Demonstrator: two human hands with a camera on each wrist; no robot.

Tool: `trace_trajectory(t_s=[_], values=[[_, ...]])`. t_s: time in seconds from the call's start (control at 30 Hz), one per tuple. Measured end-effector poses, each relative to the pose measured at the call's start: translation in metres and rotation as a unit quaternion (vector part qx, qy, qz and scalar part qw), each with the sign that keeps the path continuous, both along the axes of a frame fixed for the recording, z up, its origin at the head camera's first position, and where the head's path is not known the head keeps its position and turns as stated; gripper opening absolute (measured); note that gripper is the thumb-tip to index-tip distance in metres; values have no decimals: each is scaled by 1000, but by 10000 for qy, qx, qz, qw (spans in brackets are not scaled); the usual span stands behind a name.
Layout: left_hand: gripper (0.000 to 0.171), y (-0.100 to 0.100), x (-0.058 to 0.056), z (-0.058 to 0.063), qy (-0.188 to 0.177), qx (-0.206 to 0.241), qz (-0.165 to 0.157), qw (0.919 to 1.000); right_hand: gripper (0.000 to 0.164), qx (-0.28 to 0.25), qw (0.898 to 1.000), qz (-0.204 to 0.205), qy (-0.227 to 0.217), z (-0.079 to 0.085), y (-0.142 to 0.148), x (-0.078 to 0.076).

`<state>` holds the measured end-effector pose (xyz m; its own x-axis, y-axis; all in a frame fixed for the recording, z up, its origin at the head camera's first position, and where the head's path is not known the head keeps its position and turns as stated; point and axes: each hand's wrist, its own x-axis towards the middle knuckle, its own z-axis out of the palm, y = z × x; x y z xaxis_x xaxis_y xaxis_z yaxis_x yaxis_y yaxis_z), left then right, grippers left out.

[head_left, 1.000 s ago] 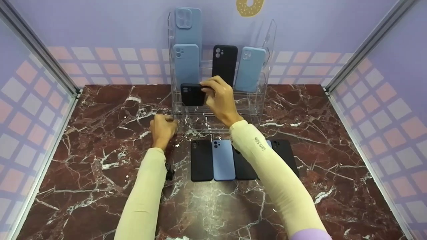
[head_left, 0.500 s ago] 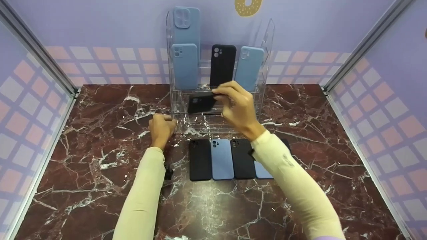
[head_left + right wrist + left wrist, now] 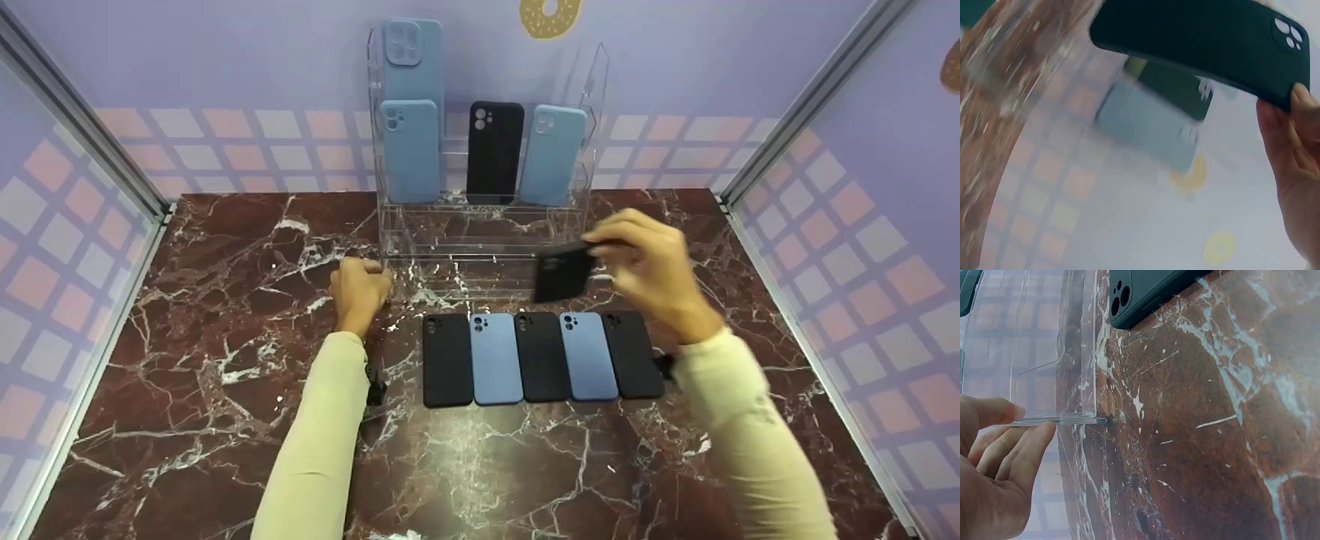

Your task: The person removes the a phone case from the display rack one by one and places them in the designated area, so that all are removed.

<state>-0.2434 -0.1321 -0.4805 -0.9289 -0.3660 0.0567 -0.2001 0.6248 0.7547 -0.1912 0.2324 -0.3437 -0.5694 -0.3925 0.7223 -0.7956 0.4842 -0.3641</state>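
My right hand (image 3: 649, 262) pinches a black phone case (image 3: 562, 271) by its edge, in the air in front of the clear stand's right side. In the right wrist view, thumb and fingers grip this case (image 3: 1202, 45) at the corner near its camera holes. My left hand (image 3: 360, 292) holds the left side panel of the clear acrylic stand (image 3: 480, 250); in the left wrist view, thumb and fingers pinch the panel's edge (image 3: 1050, 420). On the stand are a large blue case (image 3: 416, 75), a smaller blue case (image 3: 411, 154), a black case (image 3: 495, 154) and another blue case (image 3: 555, 157).
In front of the stand, a row of cases lies on the marbled tabletop (image 3: 480, 465): a black case (image 3: 448, 364), a blue case (image 3: 497, 364) and several more in alternating black and blue. Patterned panels (image 3: 847, 225) close in the sides and back.
My right hand has carried the black case away from the stand's lower left, to the right and toward me. The row of cases is now uncovered. My left hand stays at the stand.
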Motion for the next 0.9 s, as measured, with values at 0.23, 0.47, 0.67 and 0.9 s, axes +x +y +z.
trace_trajectory(t_s=[0.23,0.47,0.67,0.9], values=[[13,-2,0,0,6,1,2,10000,28,517,9939,-769,-598,-3,62,3],[14,-2,0,-2,-56,7,-37,10000,24,805,9811,-1403,-1058,-20,103,0],[13,-1,1,-2,45,24,-31,10000,26,668,9637,-1582,-2046,-34,129,-5],[13,1,2,0,111,22,-26,9999,19,1044,9321,-1935,-2877,-45,153,-12]])
